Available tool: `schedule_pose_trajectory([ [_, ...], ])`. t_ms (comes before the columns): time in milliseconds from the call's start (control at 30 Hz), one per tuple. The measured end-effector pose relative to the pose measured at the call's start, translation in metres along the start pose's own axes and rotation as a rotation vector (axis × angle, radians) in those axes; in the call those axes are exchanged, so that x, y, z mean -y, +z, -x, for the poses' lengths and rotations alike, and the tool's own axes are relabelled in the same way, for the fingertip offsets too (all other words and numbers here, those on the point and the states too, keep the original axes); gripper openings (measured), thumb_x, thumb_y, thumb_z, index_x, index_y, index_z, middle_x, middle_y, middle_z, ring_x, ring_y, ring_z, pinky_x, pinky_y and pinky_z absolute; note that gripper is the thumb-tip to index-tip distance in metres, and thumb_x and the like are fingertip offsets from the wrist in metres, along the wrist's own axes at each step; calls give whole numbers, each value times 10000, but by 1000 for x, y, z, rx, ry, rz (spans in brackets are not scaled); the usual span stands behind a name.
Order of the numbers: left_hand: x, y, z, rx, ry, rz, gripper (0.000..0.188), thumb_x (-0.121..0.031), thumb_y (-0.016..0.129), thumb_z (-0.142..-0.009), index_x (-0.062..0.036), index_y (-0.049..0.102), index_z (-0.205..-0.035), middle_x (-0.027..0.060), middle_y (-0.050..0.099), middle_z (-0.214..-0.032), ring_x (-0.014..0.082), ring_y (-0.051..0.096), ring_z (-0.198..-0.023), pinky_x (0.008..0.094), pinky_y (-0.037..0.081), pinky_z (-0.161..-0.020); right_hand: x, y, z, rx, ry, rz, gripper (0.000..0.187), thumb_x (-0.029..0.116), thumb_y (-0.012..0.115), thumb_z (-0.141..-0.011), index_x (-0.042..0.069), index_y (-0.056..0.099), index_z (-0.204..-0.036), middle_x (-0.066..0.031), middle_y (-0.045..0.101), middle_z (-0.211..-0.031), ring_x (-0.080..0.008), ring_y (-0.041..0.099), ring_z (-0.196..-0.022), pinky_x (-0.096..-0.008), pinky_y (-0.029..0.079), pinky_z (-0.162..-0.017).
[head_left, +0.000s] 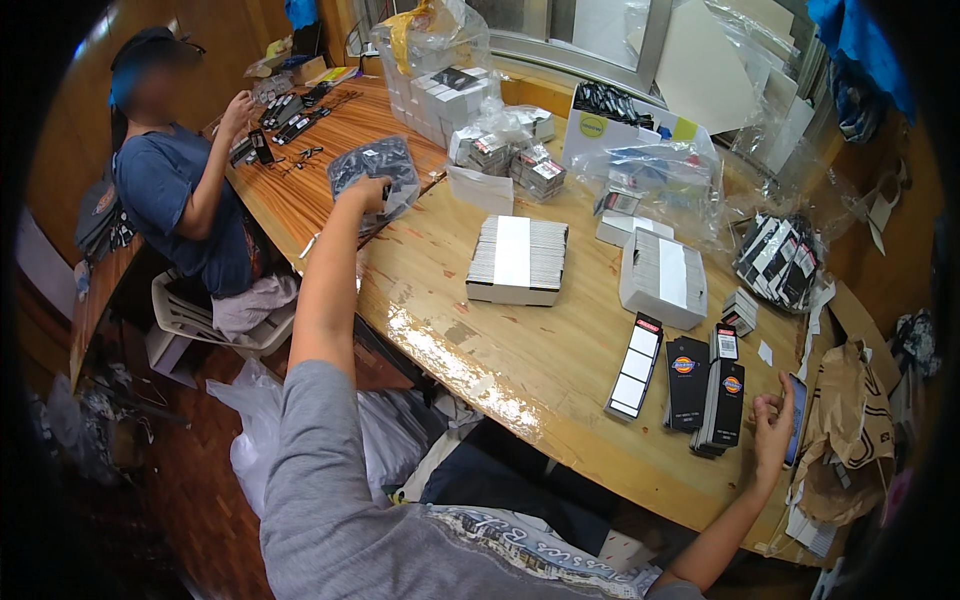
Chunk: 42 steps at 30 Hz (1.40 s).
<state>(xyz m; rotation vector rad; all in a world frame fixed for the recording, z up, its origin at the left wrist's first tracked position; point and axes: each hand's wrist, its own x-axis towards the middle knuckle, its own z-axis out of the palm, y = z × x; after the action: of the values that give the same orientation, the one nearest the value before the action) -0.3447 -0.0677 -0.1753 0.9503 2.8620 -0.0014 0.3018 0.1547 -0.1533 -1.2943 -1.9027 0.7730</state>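
Observation:
My left arm stretches far across the table. My left hand (364, 191) has its fingers curled at the near edge of a clear plastic bag (372, 156) full of dark small items; the fingertips are partly hidden. Over at the right edge, my right hand (769, 425) rests with loosely bent fingers, nothing visible in them, right beside a phone (797, 418). Left of that hand lie stacks of black printed tags (722, 405), another black tag stack (685, 380) and a strip of white-panelled tags (635, 366).
Banded blocks of cards (513, 262) and a second banded block (665, 275) stand mid-table. Behind are bagged card bundles (440, 95) and a white box (610, 125). A crumpled paper bag (850, 430) sits far right. A co-worker (185, 180) handles black tags at left.

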Motion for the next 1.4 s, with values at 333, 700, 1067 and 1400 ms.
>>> schedule_pose_trajectory([
  [333, -1, 2, -5, -150, 91, 24, 427, -52, 580, -603, -103, 534, -1025, 157, 549, -986, 294, 520, -935, 337, 422, -787, 5, 5, 2, 43, -7, 5, 530, 60, 570, -722, 130, 371, -1208, -57, 485, -831, -81, 391, -573, -207, 375, -549],
  [700, 22, -66, -2, -400, -79, 79, 411, 36, 455, -663, -128, 540, -1029, 157, 555, -975, 291, 517, -933, 355, 410, -778, 0, 5, 0, 36, -4, 39, 485, 95, 570, -737, 120, 400, -1191, -47, 508, -793, -82, 411, -575, -212, 380, -545],
  [1067, 11, -88, 7, -276, -188, 442, 367, 13, 500, -635, -117, 573, -971, 192, 565, -918, 317, 544, -872, 347, 424, -742, -1, 1, -1, 44, 2, 0, 452, 80, 561, -742, 90, 418, -1171, -36, 506, -790, -73, 438, -571, -205, 383, -538],
  [1400, 3, -90, 14, -703, -250, 357, 383, -57, 516, -638, -116, 563, -1014, 182, 541, -1003, 309, 511, -949, 342, 400, -815, 5, 3, 1, 41, 18, -77, 403, 70, 554, -752, 71, 442, -1140, -32, 497, -776, -70, 458, -571, -200, 393, -522],
])
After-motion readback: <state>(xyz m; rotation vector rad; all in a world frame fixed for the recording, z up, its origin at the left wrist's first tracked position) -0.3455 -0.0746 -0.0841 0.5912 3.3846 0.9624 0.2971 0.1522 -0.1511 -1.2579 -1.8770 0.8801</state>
